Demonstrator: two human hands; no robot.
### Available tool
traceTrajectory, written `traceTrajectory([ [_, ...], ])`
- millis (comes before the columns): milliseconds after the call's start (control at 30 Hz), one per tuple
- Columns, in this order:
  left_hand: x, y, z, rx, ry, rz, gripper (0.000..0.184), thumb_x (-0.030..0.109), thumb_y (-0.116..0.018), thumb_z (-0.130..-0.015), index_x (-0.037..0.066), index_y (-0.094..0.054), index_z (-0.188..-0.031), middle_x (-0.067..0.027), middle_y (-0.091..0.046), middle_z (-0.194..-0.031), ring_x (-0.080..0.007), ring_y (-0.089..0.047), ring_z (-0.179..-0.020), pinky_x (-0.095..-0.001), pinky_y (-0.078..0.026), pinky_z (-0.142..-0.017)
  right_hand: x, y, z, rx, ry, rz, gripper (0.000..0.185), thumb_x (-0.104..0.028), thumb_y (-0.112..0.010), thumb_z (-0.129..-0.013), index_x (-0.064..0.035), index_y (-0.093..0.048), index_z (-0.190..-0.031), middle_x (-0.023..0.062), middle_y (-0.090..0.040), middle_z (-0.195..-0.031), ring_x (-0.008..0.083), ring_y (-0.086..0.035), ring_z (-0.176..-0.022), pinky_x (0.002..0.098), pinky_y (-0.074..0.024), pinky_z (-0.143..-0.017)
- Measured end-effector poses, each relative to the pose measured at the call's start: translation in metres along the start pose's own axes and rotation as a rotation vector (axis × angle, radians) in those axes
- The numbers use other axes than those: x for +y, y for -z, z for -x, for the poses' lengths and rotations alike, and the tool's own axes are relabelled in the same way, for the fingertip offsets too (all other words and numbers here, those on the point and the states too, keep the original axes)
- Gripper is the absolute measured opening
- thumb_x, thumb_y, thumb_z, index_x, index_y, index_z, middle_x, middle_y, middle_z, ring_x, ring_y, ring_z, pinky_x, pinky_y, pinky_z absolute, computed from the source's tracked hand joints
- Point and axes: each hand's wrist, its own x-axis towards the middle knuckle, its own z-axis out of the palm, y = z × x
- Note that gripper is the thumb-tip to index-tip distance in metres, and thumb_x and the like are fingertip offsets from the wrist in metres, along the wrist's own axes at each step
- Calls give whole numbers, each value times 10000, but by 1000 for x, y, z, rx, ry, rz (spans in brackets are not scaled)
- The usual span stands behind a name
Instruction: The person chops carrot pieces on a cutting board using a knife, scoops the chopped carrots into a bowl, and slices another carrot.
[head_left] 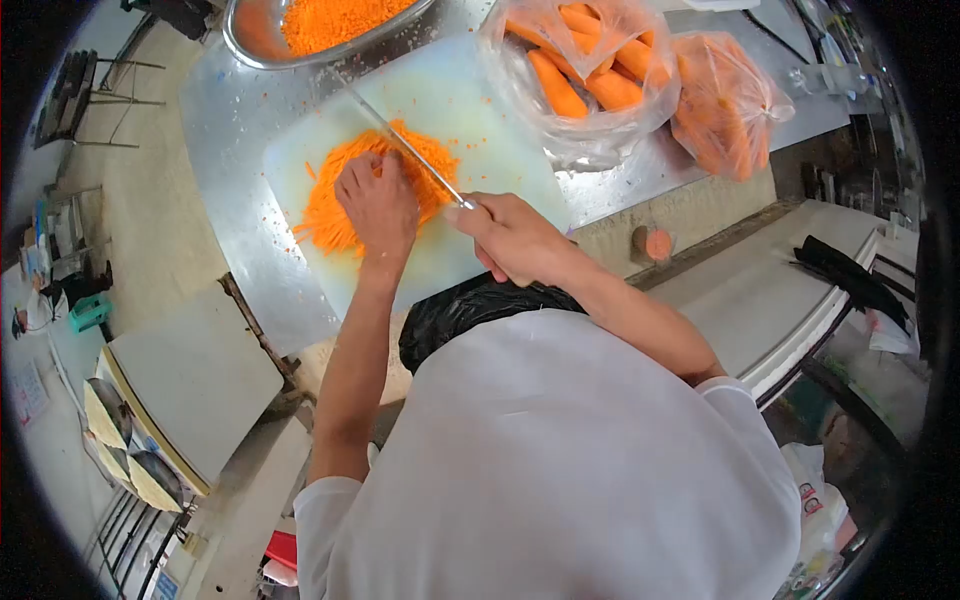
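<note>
Shredded carrot [335, 215] lies in a heap on a pale cutting board [510, 150]. My left hand [380, 200] rests on the heap with its fingers curled down; whether it pinches any shreds is hidden. A knife [405, 145] is held by its handle in my right hand [510, 235], at the board's near right side. Its blade slants up and left across the heap, just beyond my left fingers. A metal bowl [240, 35] of finely chopped carrot [340, 20] stands past the board's far left edge.
Right of the board, a clear bag [640, 125] holds whole peeled carrots [558, 85]; a tied bag of carrots [725, 105] lies beside it. Black plastic [440, 325] hangs at the near edge of the metal table [225, 130]. A person [45, 305] is at the far left.
</note>
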Motion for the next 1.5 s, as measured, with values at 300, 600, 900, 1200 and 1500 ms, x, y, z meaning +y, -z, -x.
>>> traceTrajectory([
  [300, -1, 1, 3, -24, 0, -1, 182, 117, -656, -865, 100, -663, -1046, -118, -557, -1097, -325, -512, -1083, -488, -377, -960, 11, -17, 0, 49, -2, -65, 429, -398, -528, -1067, 24, -597, -1100, 47, -531, -594, 129, -536, -449, 325, -438, -410],
  [600, -4, -5, 6, -30, 1, -21, 219, 124, -676, -841, 112, -664, -1059, -104, -551, -1109, -320, -501, -1110, -492, -374, -970, 19, -37, 10, 79, 2, -164, 439, -417, -505, -1071, -4, -574, -939, 48, -539, -619, 136, -521, -449, 312, -411, -435],
  [900, -3, -4, 6, -20, 8, 21, 203, 117, -645, -856, 115, -681, -1055, -100, -549, -1113, -317, -502, -1114, -483, -368, -965, 28, -54, 17, 95, 75, -226, 466, -431, -487, -1072, 18, -598, -1014, 46, -533, -603, 137, -522, -447, 310, -411, -440],
  [1200, -8, -5, 7, -26, -9, 15, 189, 136, -643, -874, 113, -675, -1059, -104, -557, -1114, -332, -511, -1118, -487, -374, -957, 28, -63, 15, 94, 67, -264, 419, -412, -494, -1075, 1, -558, -1041, 35, -516, -606, 128, -520, -452, 311, -426, -445],
  [1500, -7, -6, 5, -8, 0, 27, 174, 123, -651, -864, 120, -678, -1036, -96, -559, -1087, -324, -514, -1095, -482, -374, -957, 41, -75, 7, 121, 127, -287, 423, -418, -488, -1076, -9, -572, -1011, 51, -552, -607, 133, -540, -451, 310, -436, -451],
])
